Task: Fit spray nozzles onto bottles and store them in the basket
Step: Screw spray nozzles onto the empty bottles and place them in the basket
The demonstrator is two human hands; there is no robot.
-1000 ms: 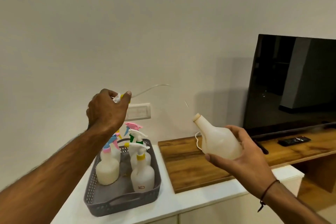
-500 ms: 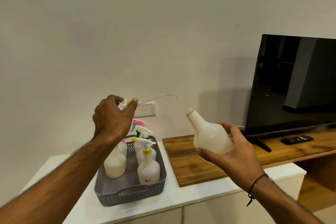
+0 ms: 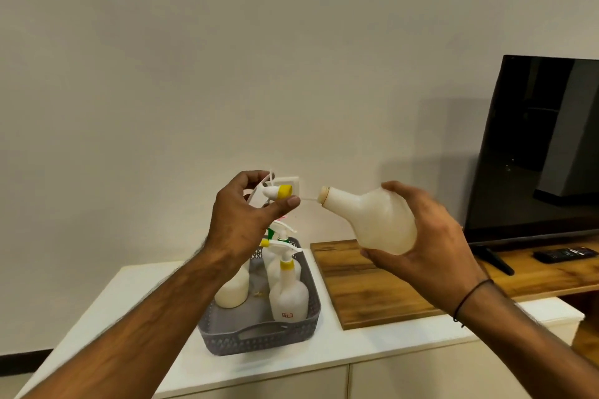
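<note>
**Nozzle lined up with the bottle mouth**

Head view: the bottle (image 3: 377,220) is gripped by the right hand (image 3: 431,246), tipped on its side, its neck pointing left. The nozzle (image 3: 278,193) is pinched in the left hand (image 3: 243,220), yellow collar facing the mouth, just beside it; its thin tube is seen bridging the gap. The basket (image 3: 259,335) with finished bottles stands on the surface below.

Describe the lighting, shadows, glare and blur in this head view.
Head view: soft, even light; a faint shadow on the wall beside the television, whose dark screen mirrors the room; wide-angle bending at the edges; hands and bottle sharp.
</note>
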